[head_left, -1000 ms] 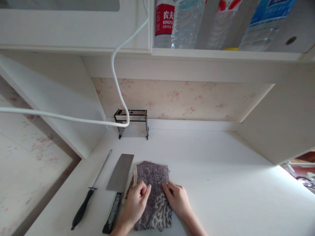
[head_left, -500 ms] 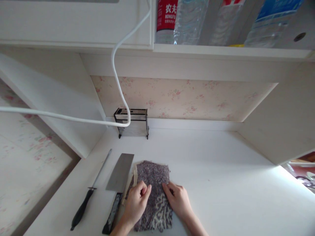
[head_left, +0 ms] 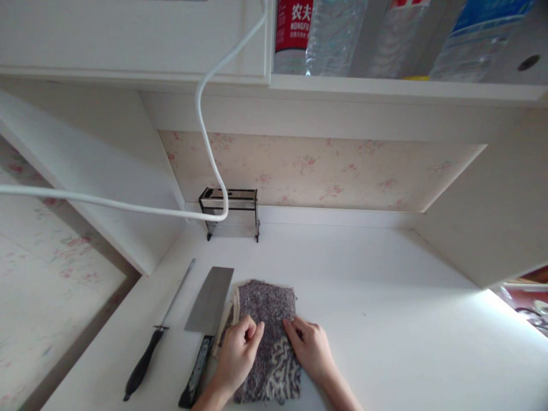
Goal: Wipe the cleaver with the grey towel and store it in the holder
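A folded, fuzzy grey-brown cloth [head_left: 268, 302] with a cream pattern lies on the white counter. My left hand [head_left: 240, 345] rests on its left part in a loose fist, the thumb against the bent index finger. At the cloth's right edge is my right hand [head_left: 311, 347], fingers curled and thumb laid on the fabric. Neither hand visibly lifts the cloth. Left of it lies a cleaver [head_left: 209, 302], its black handle close to my left wrist. Farther left, a honing steel [head_left: 148, 357] with a black handle lies at a slant.
A black-framed clear holder [head_left: 233, 220] stands by the back wall. A white cable [head_left: 208, 142] hangs across the view in front of it. Overhead, a shelf [head_left: 385, 88] holds several plastic bottles [head_left: 336, 40]. White side panels [head_left: 492, 211] border the counter.
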`<state>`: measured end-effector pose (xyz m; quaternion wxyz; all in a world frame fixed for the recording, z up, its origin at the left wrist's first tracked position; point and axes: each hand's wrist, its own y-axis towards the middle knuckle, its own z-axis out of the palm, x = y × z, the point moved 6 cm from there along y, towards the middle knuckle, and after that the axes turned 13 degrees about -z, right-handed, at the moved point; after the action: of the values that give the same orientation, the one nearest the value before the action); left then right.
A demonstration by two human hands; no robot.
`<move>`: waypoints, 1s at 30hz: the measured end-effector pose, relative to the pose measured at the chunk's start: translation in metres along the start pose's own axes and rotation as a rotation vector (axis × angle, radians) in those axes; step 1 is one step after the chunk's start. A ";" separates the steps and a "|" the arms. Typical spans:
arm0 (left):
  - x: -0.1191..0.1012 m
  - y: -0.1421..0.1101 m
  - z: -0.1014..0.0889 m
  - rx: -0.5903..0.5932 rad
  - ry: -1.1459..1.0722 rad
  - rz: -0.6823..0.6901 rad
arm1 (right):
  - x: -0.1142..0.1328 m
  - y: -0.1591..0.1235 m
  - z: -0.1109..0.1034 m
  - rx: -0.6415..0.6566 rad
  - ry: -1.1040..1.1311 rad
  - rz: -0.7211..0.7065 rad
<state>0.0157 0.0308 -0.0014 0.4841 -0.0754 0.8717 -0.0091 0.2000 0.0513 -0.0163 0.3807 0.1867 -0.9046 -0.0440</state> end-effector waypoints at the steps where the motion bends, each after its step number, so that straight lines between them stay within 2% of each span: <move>1: 0.000 0.000 0.000 -0.001 -0.001 0.000 | 0.000 0.000 0.000 -0.001 -0.001 0.002; 11: -0.002 -0.001 -0.001 -0.007 -0.030 0.005 | -0.002 0.000 0.001 -0.018 0.054 0.058; 15: -0.002 0.000 -0.001 0.006 -0.043 -0.007 | -0.003 0.009 0.002 0.025 0.298 0.164; 17: -0.001 0.001 -0.001 0.020 -0.050 -0.018 | 0.001 0.024 -0.003 0.053 0.404 0.146; 21: 0.001 0.003 -0.001 0.038 -0.054 -0.039 | 0.026 0.085 -0.032 0.035 0.346 -0.067; 24: 0.002 0.004 -0.002 0.022 -0.047 -0.043 | 0.056 0.147 -0.048 0.079 0.140 -0.237; 26: 0.001 0.004 -0.003 0.006 -0.033 -0.032 | 0.076 0.190 -0.056 0.097 -0.097 -0.300; 30: -0.001 0.005 -0.003 0.004 -0.003 -0.020 | 0.105 0.265 -0.063 0.070 -0.235 -0.331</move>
<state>0.0125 0.0357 0.0005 0.4853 -0.0832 0.8702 -0.0157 0.0961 0.2620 0.1572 0.2536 0.3398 -0.9006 -0.0958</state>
